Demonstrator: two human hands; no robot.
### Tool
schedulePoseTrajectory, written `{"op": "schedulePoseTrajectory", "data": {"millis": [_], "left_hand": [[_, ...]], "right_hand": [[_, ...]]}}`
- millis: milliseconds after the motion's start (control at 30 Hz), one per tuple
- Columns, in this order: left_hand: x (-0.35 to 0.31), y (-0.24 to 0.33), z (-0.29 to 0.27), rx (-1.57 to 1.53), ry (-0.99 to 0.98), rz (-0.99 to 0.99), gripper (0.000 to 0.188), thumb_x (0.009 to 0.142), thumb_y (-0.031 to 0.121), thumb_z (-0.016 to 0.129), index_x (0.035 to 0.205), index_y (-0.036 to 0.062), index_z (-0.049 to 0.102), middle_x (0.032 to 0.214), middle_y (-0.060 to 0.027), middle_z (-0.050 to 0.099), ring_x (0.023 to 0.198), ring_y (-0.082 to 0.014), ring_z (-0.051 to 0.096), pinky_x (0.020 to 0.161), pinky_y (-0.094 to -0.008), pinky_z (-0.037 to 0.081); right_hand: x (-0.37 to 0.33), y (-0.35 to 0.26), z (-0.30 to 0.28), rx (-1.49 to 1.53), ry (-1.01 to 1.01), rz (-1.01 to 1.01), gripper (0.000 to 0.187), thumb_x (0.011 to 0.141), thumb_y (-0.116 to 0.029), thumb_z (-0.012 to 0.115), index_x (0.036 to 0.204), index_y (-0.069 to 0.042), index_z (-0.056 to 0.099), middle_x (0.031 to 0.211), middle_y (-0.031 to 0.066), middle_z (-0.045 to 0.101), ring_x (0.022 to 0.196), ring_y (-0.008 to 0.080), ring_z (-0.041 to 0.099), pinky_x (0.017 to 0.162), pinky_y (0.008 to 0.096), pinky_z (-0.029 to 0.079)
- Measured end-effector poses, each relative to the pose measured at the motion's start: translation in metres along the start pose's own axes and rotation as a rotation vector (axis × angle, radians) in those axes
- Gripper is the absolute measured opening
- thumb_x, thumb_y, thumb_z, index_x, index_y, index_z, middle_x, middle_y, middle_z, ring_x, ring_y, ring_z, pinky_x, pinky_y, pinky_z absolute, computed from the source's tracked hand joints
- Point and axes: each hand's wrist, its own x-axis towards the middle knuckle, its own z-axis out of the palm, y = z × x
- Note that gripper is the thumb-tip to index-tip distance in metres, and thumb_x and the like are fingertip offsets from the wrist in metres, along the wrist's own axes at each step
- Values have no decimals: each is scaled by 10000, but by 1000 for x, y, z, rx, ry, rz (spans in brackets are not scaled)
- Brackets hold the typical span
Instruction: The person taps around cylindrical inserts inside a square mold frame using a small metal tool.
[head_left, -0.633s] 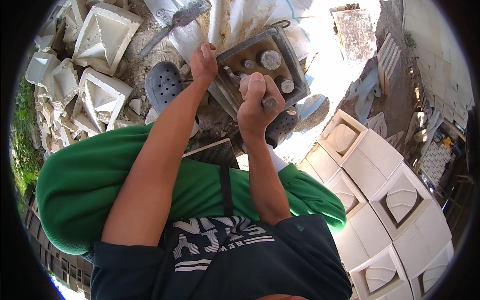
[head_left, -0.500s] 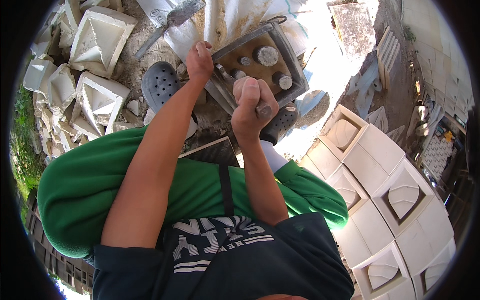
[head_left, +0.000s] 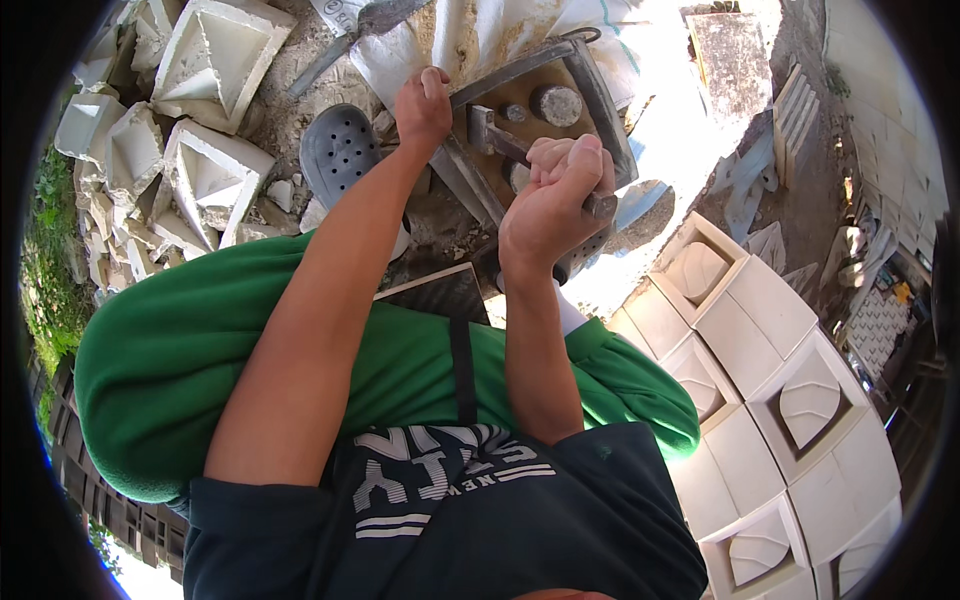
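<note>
Working the hammer (head_left: 483,129) in the grey box (head_left: 602,105) seems the step: right hand (head_left: 558,195) grips it; left hand (head_left: 424,110), at nine o'clock, grip unclear; any next blow needs aim.

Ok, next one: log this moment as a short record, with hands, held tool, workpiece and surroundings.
Right hand: closed around the handle of a hammer
Hammer head: over the grey box; contact unclear
Left hand: curled at the box's left edge; grip unclear
Box contents: round grey pieces
Left side: grey clog, broken white castings
Right side: stacked white blocks
</note>
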Motion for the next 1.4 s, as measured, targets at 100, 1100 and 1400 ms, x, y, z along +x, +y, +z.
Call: {"op": "schedulePoseTrajectory", "data": {"millis": [100,1100,1400], "left_hand": [[2,-8,-1,52,-35,7,85,842,37,478,882,35,553,899,-189,649,799,-408,615,677,-482,491],[1,7,-2,51,-80,-135,221,898,176,408,893,57,594,962,-175,655,850,-415,604,758,-477,475],[1,5,-1,3,-84,-255,405,918,342,362,966,67,656,927,-245,664,902,-459,609,828,-514,473]], "right_hand": [[5,12,13,-182,-51,33,377,974,-169,469,629,-22,434,559,21,469,530,93,421,512,262,344],[45,-27,-6,125,-641,-100,384,890,-118,398,534,-110,255,482,5,237,438,139,241,456,329,267],[43,-6,0,0,-553,-116,373,873,-107,399,528,-95,255,462,29,265,447,134,232,458,319,268]]}}
